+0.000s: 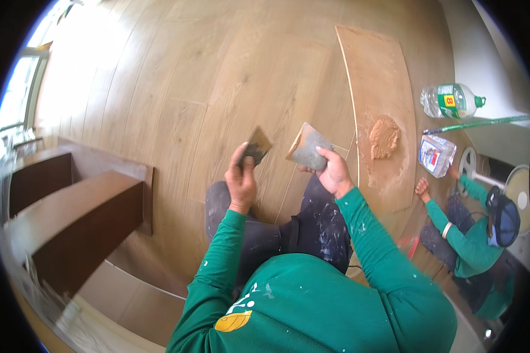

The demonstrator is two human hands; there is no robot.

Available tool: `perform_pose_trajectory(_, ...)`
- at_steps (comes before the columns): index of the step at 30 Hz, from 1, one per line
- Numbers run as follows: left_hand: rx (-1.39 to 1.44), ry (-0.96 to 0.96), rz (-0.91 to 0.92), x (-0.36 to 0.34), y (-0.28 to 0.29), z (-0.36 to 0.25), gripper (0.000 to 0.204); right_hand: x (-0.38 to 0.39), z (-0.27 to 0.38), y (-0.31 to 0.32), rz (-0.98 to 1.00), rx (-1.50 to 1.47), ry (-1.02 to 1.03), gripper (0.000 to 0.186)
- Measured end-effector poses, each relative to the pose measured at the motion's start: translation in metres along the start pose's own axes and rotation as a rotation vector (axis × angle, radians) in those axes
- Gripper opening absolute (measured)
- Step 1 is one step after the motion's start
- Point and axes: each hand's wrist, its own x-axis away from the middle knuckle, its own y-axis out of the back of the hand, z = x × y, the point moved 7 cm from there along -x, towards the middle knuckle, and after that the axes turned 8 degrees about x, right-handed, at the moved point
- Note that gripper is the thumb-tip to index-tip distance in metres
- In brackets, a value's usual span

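My left hand point(241, 187) is closed on a small flat putty scraper point(259, 143), its dark blade pointing up and away. In my right hand point(335, 175) is a wider grey putty scraper point(310, 145), pinched with the thumb on top; brownish putty lines its left edge. A narrow gap separates the two blades above my knees. To the right of my right hand, a mound of pinkish-brown putty point(384, 138) lies on a long thin board point(377, 65). Neither blade touches the board.
Wooden stair steps point(88, 220) stand at the left. Beyond the board are a clear bottle with a green label point(450, 101), a green pole point(477, 124) and a clear plastic container point(436, 155). A co-worker point(474, 235) in green crouches at the right.
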Motion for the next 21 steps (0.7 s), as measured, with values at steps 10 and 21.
perform_pose_trajectory(10,-0.599,-0.631,0.525,0.106,-0.01,-0.145,0.054,0.148,-0.008,-0.082,0.112,-0.043,-0.091,0.03)
perform_pose_trajectory(21,0.853,0.51,-0.086,0.134,0.024,-0.13,0.033,0.244,0.009,-0.159,0.4,1.331,1.349,0.064)
